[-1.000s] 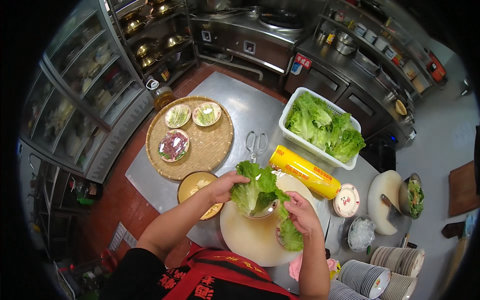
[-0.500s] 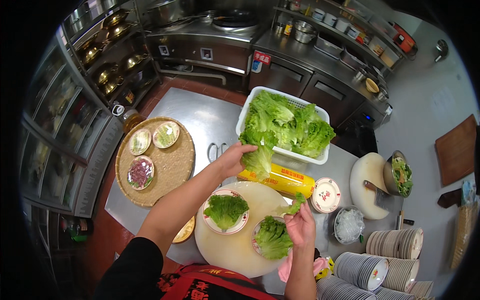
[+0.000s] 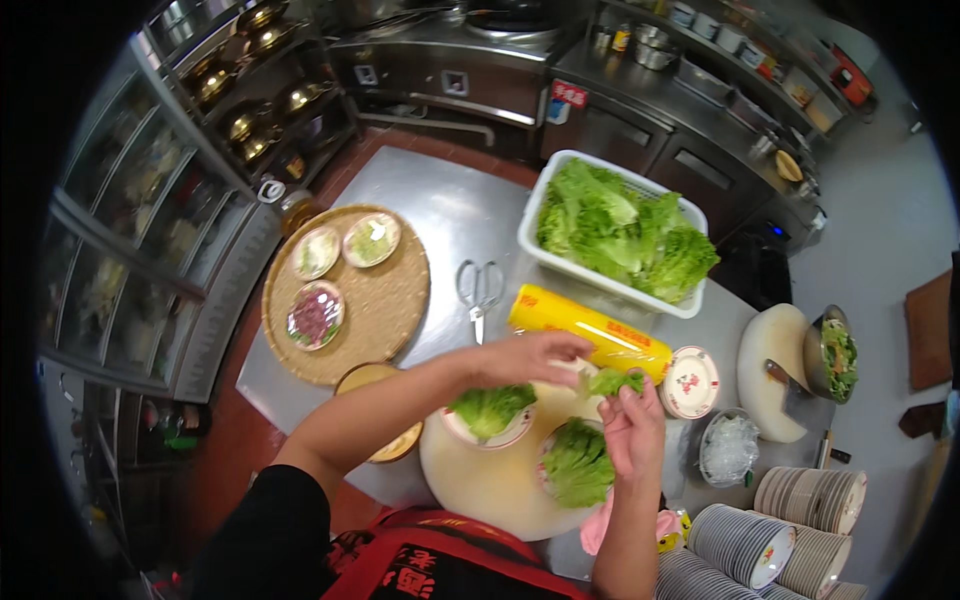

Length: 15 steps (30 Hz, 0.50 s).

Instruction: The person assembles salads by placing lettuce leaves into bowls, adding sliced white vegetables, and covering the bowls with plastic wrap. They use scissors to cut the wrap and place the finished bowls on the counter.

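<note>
A small piece of lettuce leaf (image 3: 612, 383) is pinched between the thumb and fingers of my right hand (image 3: 636, 430). My left hand (image 3: 535, 360) reaches over from the left with its fingers stretched out close to that leaf; whether they touch it I cannot tell. Beneath my left hand, a heap of green lettuce (image 3: 492, 408) rests on a patterned plate (image 3: 508, 437). A second lettuce heap (image 3: 578, 465) lies on another plate beside my right wrist. Both plates stand on a round pale cutting board (image 3: 470, 490).
A white basket (image 3: 535, 245) of lettuce stands at the back, with a yellow film roll (image 3: 590, 330) before it. Scissors (image 3: 479, 295) lie beside a woven tray (image 3: 400, 310) bearing small wrapped dishes. At right are a stacked plate (image 3: 690, 383), a cleaver (image 3: 795, 395) and plate stacks (image 3: 740, 545).
My left hand has let go of the large lettuce leaf at the basket and moved right and nearer, up to the small leaf in my right hand. The whole view has shifted slightly.
</note>
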### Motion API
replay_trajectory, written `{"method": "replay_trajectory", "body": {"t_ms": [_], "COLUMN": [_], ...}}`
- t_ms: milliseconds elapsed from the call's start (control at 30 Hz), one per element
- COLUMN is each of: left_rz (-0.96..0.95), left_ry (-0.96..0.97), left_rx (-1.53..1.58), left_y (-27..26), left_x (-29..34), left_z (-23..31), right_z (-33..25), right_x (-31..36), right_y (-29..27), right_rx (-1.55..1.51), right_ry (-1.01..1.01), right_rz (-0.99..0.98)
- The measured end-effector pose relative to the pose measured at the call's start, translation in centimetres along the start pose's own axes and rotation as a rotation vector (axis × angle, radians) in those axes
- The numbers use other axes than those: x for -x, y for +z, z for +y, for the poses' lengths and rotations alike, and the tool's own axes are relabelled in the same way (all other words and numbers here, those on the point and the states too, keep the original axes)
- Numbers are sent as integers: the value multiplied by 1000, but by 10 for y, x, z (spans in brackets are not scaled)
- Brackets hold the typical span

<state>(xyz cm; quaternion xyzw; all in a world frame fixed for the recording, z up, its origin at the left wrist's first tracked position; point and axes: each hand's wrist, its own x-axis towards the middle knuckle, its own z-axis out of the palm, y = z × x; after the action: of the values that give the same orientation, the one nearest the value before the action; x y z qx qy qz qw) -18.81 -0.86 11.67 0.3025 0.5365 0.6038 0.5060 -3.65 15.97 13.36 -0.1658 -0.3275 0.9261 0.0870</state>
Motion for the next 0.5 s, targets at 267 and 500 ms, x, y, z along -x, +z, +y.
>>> {"method": "replay_trajectory", "body": {"t_ms": [267, 500], "left_rz": [325, 416], "left_ry": [-216, -334], "left_rx": [223, -802], "left_y": [-7, -20], "left_x": [98, 120], "left_z": [-39, -98], "right_z": [64, 145], "right_x": [23, 36], "right_y": [47, -14], "right_rx": [319, 1392], "right_ry": [62, -62], "right_rz": [135, 205]}}
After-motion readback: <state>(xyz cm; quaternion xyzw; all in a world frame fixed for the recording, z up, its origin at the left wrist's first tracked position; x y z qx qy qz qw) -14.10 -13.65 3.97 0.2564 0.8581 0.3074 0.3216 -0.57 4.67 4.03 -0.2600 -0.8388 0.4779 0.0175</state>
